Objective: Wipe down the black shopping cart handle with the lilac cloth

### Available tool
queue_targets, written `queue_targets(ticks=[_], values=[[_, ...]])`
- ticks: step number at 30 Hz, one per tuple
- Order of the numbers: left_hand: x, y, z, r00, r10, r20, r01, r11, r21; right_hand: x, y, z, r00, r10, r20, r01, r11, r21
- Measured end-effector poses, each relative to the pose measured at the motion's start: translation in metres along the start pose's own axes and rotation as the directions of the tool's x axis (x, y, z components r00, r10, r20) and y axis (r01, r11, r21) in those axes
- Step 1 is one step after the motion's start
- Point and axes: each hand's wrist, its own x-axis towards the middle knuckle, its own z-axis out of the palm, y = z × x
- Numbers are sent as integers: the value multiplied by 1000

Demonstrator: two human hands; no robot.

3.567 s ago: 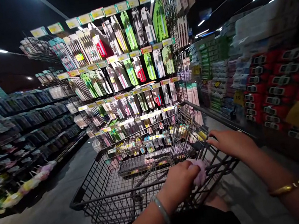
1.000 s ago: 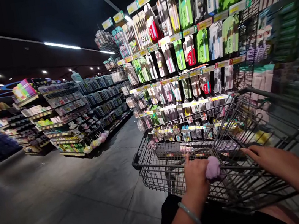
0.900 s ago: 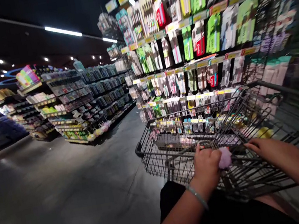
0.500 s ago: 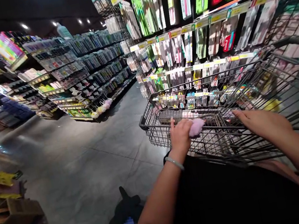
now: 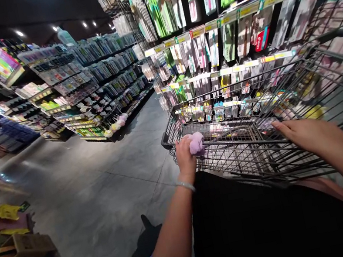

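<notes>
My left hand point(image 5: 186, 157) is closed around a small light-purple fluffy puff point(image 5: 196, 143) at the near rim of the black wire shopping cart point(image 5: 237, 143). Most of the puff sticks out on the right of the fingers. Over the same rim, further right, lies my right hand point(image 5: 315, 135), thumb stretched forward. Its other fingers curl down out of sight, seemingly around the rim. By the thumb tip there is a pale pinkish item point(image 5: 266, 123) in the cart, too blurred to name. A few pale packages point(image 5: 219, 128) show through the wires.
A tall shelf rack point(image 5: 209, 42) of packaged goods on hooks stands just behind the cart. More stocked shelving point(image 5: 84, 86) lines the aisle to the left. At the lower left there is a cardboard box point(image 5: 29, 246) with goods. Grey floor point(image 5: 103, 193) runs between them.
My left hand has slid left along the cart rim, and the purple puff has moved with it. My right hand sits slightly further right. The view has shifted a little.
</notes>
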Motion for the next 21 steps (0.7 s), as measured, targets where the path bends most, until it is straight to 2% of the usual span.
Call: queue_targets(ticks=[1, 2, 4, 6, 7, 9, 11, 13, 15, 19, 21], values=[[-3, 0, 2, 999, 1, -45, -1, 1000, -4, 1, 1, 1, 1000, -2, 3, 2, 1000, 1], [-5, 1, 4, 998, 47, -45, -47, 999, -4, 1, 3, 2, 1000, -1, 6, 1, 1000, 3], [-1, 1, 2, 976, 210, 55, -210, 978, 2, 3, 7, 4, 1000, 7, 7, -7, 1000, 13], [10, -10, -11, 926, 318, 202, -326, 945, 7, 4, 10, 4, 1000, 19, 3, -19, 999, 25], [16, -20, -20, 916, 309, 256, -324, 946, 19, 4, 12, 4, 1000, 18, 0, -18, 999, 31], [24, -46, -40, 940, 194, 281, -217, 975, 53, 5, 14, 4, 1000, 8, -4, -8, 999, 39], [26, -68, -54, 971, 14, 240, -39, 994, 99, 7, 16, 4, 1000, -11, -5, 11, 999, 45], [23, -75, -57, 975, -81, 207, 58, 992, 116, 10, 18, 5, 1000, -21, -10, 21, 999, 47], [18, -65, -52, 973, -71, 220, 48, 993, 110, 15, 23, 6, 1000, -8, -9, 8, 999, 46], [15, -29, -42, 941, 134, 312, -147, 989, 17, 23, 33, 5, 998, 38, 44, -39, 999, 18], [18, -27, -44, 921, 202, 334, -208, 978, -17, 25, 38, 4, 999, 39, -14, -39, 999, -7]])
